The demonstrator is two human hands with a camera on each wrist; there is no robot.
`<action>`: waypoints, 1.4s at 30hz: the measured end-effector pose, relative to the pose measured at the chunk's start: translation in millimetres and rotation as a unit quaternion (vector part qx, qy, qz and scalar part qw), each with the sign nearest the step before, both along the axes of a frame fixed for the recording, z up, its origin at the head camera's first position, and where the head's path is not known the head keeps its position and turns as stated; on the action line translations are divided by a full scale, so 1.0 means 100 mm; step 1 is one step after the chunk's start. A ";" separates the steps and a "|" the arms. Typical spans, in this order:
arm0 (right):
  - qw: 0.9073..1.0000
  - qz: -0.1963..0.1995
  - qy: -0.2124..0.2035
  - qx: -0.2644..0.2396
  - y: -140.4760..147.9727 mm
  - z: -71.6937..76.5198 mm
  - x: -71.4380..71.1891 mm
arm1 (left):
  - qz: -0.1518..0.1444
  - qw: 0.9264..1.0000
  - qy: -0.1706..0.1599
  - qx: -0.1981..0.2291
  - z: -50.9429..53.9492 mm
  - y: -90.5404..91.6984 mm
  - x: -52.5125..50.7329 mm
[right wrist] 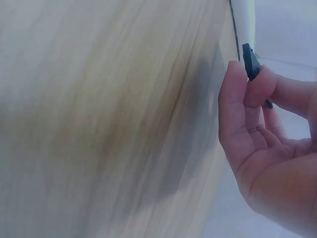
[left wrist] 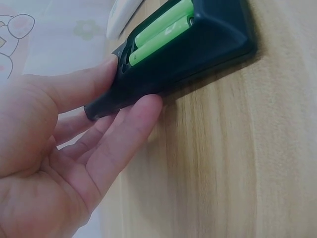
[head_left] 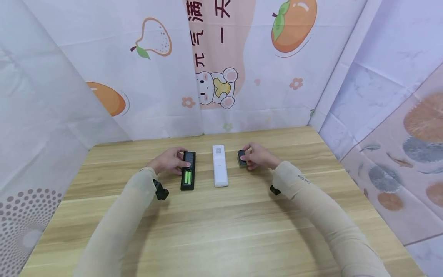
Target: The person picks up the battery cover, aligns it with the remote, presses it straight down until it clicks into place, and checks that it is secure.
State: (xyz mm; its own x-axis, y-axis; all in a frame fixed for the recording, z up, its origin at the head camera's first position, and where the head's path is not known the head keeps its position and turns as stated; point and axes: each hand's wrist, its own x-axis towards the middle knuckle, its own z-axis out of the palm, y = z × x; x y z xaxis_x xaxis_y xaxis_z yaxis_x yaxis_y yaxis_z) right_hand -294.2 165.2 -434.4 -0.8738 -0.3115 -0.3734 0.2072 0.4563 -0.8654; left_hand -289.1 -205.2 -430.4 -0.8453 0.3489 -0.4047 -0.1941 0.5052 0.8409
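A black remote (head_left: 184, 186) lies on the table with its battery bay uncovered and two green batteries (head_left: 187, 177) side by side in it. The left hand (head_left: 169, 159) grips its far end, thumb on top and fingers at the side; the left wrist view shows the hand (left wrist: 74, 139), the remote (left wrist: 173, 64) and the batteries (left wrist: 163, 32) closely. Between thumb and fingers, the right hand (head_left: 259, 156) pinches a small black cover (head_left: 241, 155). In the right wrist view the cover (right wrist: 251, 62) is seen edge-on in the hand (right wrist: 267, 144), above the table.
A white remote (head_left: 220, 166) lies between the hands, face down as far as visible. Wrist cameras sit on the left wrist (head_left: 160, 191) and right wrist (head_left: 275, 189). A printed curtain (head_left: 166, 96) hangs behind the wooden table (head_left: 207, 231), with another cloth at the right.
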 end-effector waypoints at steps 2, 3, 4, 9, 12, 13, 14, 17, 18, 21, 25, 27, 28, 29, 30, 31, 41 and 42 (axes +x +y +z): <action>1.000 0.000 -0.001 -0.001 0.00 0.01 0.00 | 0.002 1.000 0.001 0.002 0.00 0.01 0.00; 1.000 0.002 -0.002 -0.002 0.00 0.01 0.00 | -0.001 1.000 0.001 0.003 -0.01 0.01 0.00; 1.000 0.003 -0.003 -0.002 0.00 0.01 0.00 | 0.000 1.000 0.000 0.003 -0.01 0.01 0.00; 1.000 0.015 -0.006 -0.004 -0.01 0.03 0.00 | 0.002 1.000 0.000 0.001 0.00 0.02 0.00; 1.000 0.019 -0.007 -0.001 -0.03 0.04 0.00 | 0.006 1.000 -0.003 0.003 0.00 0.02 0.01; 1.000 0.021 -0.006 0.000 -0.03 0.04 0.00 | 0.007 1.000 -0.004 0.003 0.01 0.02 0.01; 1.000 0.022 -0.006 0.000 -0.04 0.04 0.00 | 0.007 1.000 -0.004 0.004 0.01 0.02 0.01; 1.000 0.030 -0.001 0.002 -0.06 0.04 0.01 | 0.007 1.000 -0.005 0.006 0.02 0.03 0.01; 0.999 0.032 0.001 0.002 -0.07 0.04 0.01 | 0.007 1.000 -0.005 0.006 0.02 0.03 0.02; 0.999 0.034 0.007 -0.002 -0.09 0.04 0.01 | 0.007 1.000 -0.005 0.007 0.02 0.03 0.02; 0.999 0.037 0.012 -0.013 -0.13 0.05 0.02 | 0.007 1.000 -0.006 0.013 0.03 0.01 0.02; 0.999 0.038 0.014 -0.020 -0.15 0.06 0.02 | 0.007 1.000 -0.006 0.018 0.03 0.01 0.03; 0.999 0.038 0.015 -0.023 -0.16 0.07 0.03 | 0.007 1.000 -0.005 0.020 0.03 0.01 0.03; 0.999 0.039 0.017 -0.024 -0.16 0.08 0.03 | 0.008 1.000 -0.005 0.021 0.03 0.01 0.03; 0.999 0.039 0.019 -0.026 -0.17 0.08 0.04 | 0.007 1.000 -0.004 0.023 0.03 0.01 0.03; 0.999 0.039 0.020 -0.027 -0.18 0.09 0.04 | 0.007 1.000 -0.004 0.024 0.02 0.01 0.03; 0.998 0.041 0.025 -0.035 -0.23 0.14 0.06 | 0.014 1.000 -0.005 0.022 0.02 0.00 0.03; 0.998 0.041 0.027 -0.035 -0.23 0.14 0.06 | 0.015 1.000 -0.006 0.022 0.02 0.00 0.03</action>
State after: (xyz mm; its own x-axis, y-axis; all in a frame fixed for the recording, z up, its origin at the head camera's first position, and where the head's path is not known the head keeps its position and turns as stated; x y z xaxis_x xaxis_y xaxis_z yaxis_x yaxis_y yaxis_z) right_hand -288.7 142.1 -420.9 -0.8631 -0.4055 -0.3011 0.1239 0.4079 -0.9046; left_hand -285.9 -204.9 -428.4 -0.8513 0.3405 -0.3991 -0.2188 0.4611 0.8600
